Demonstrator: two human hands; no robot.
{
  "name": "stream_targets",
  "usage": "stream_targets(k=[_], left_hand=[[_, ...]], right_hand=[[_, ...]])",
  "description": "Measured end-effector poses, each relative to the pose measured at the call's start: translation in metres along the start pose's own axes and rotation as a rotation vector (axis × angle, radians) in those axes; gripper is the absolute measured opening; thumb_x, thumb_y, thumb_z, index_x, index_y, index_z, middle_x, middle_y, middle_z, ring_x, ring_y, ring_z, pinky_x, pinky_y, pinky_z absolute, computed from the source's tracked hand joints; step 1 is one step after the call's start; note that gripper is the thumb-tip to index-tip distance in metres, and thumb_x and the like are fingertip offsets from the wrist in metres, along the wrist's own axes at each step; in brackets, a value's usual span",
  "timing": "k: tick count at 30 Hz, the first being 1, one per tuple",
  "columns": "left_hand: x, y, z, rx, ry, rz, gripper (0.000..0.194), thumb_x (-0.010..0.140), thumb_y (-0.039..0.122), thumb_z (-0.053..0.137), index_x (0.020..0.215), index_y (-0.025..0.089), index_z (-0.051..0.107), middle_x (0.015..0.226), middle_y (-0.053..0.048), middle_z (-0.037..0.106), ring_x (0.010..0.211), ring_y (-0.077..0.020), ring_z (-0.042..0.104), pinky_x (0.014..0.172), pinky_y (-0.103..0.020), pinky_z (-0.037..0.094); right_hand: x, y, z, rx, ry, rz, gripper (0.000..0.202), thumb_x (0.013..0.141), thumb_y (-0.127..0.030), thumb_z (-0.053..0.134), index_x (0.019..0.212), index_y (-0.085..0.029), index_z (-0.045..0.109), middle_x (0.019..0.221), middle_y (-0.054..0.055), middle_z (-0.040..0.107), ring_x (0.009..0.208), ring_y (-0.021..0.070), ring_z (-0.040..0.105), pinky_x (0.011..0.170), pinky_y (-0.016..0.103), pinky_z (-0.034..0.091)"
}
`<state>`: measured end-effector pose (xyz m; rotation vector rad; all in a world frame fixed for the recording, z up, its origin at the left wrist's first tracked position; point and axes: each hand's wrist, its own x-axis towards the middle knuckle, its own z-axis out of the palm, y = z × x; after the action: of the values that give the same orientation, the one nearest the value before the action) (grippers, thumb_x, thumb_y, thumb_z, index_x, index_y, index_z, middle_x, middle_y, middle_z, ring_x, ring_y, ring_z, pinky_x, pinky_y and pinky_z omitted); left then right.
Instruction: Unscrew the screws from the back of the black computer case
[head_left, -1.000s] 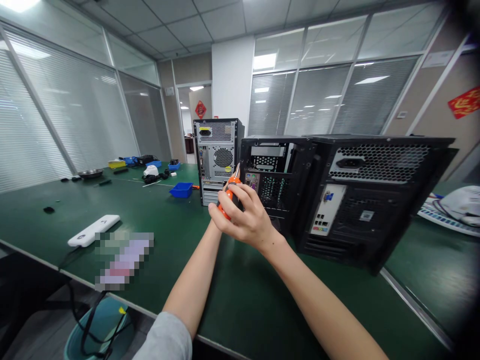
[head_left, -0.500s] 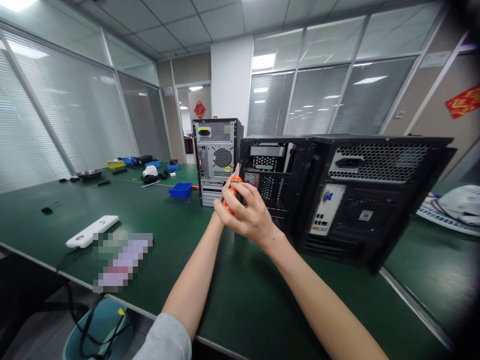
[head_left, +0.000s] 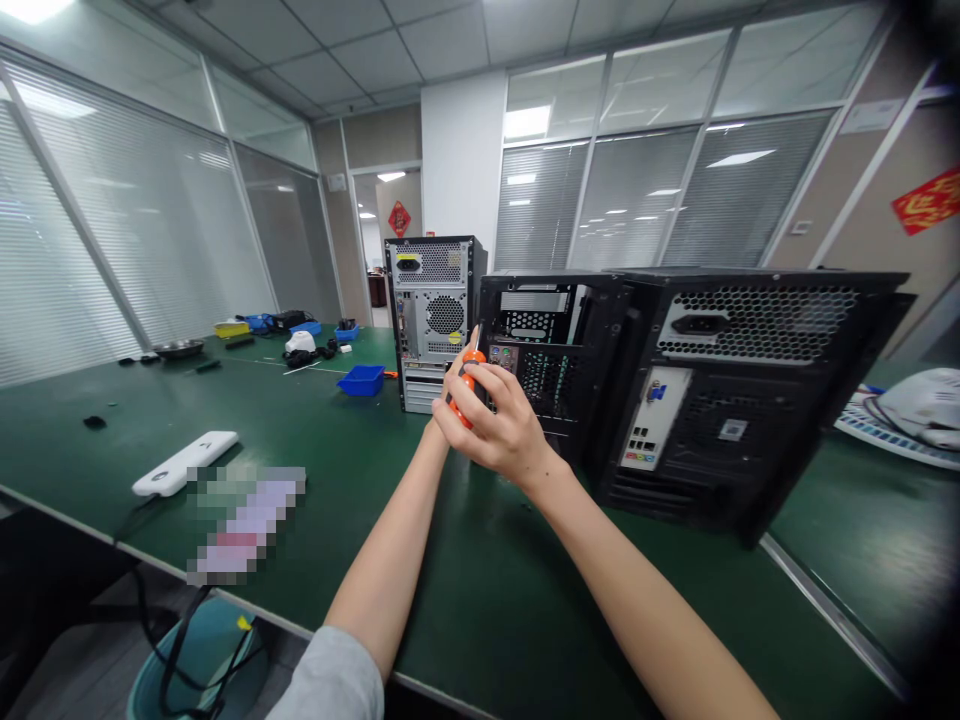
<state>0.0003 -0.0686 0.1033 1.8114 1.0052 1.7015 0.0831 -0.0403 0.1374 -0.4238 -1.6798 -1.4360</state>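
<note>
An orange and black screwdriver is held in my right hand, its metal shaft pointing up at the left rear edge of an open black computer case. My left hand is mostly hidden behind my right hand, close to the same edge; what its fingers do cannot be made out. Left of the hands stands a grey computer tower with its rear panel facing me. To the right is another black computer case, tilted in view, with a white port plate.
The green table bears a blue tray, a white power bank with a cable, and a blurred-out flat item. A teal bin is below the front edge. A metal bowl lies far left.
The fingers of my right hand have shifted slightly around the screwdriver handle. The cases and my left arm look almost unmoved.
</note>
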Motion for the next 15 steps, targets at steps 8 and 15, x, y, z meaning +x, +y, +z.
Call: stream_targets(k=[8,15], left_hand=[[-0.009,0.017,0.030,0.098,0.142,0.084,0.069,0.088,0.050,0.041,0.147,0.024,0.014,0.154,-0.002,0.010,0.138,-0.0300,-0.017,0.115,-0.054,0.001],[0.013,0.002,0.021,0.298,0.253,0.344,0.051,0.090,0.041,0.044,0.133,0.013,0.041,0.135,-0.019,0.044,0.130,-0.0308,0.037,0.106,-0.052,0.033]], right_hand=[[0.004,-0.002,-0.001,-0.003,0.016,0.056,0.022,0.079,-0.010,0.063,0.095,-0.022,0.056,0.096,0.007,0.060,0.093,0.0214,0.054,0.075,0.034,0.053],[0.011,0.000,0.003,-0.005,0.070,0.153,0.028,0.081,-0.007,0.058,0.104,-0.021,0.054,0.095,0.007,0.055,0.090,0.0189,0.052,0.070,0.031,0.049]])
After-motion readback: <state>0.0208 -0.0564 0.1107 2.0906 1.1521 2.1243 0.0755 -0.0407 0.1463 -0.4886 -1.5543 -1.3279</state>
